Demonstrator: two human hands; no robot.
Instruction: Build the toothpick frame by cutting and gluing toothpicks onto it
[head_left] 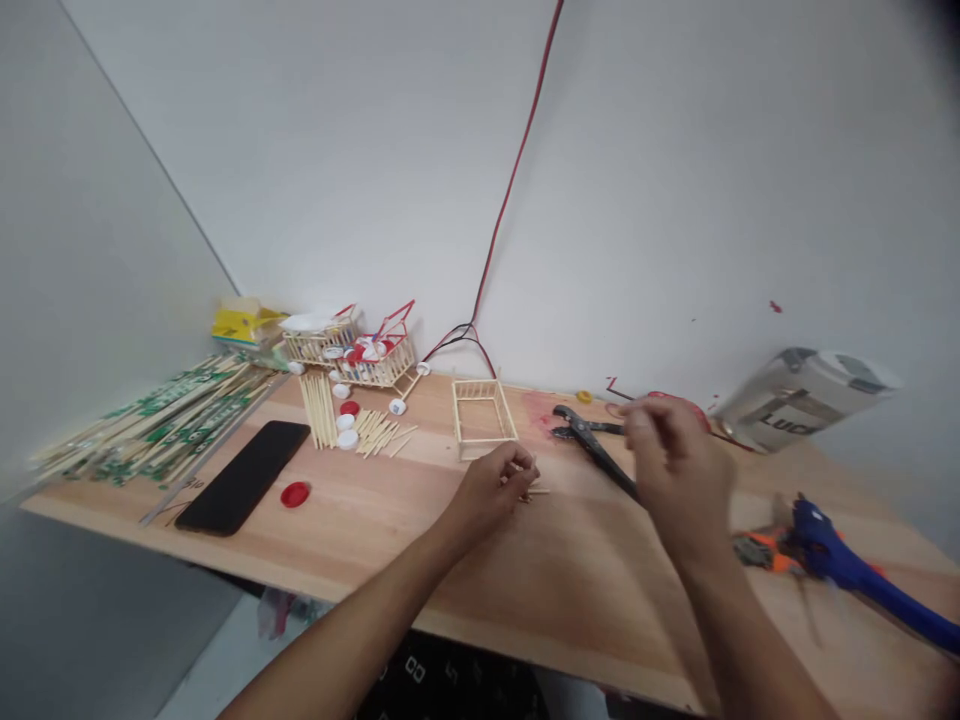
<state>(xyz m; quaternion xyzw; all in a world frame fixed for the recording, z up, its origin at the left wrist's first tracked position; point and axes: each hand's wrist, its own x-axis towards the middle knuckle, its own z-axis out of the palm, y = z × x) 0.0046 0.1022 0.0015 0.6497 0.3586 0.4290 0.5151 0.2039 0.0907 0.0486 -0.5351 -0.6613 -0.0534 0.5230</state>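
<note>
My left hand (496, 487) rests on the wooden table (390, 520) with its fingers pinched on short wooden sticks (534, 490). Just behind it stands a small open frame of sticks (484, 418). My right hand (675, 462) hovers above the table to the right, blurred, fingers curled; I cannot make out anything in it. Black pliers (592, 440) lie between and under the hands.
A black phone (244, 475), a red cap (295, 494), loose sticks and caps (352, 425), stick carts (360, 355) and packed chopsticks (161, 415) lie at left. A blue glue gun (862, 570), orange-handled tool (761, 548) and a tipped can (802, 395) are at right.
</note>
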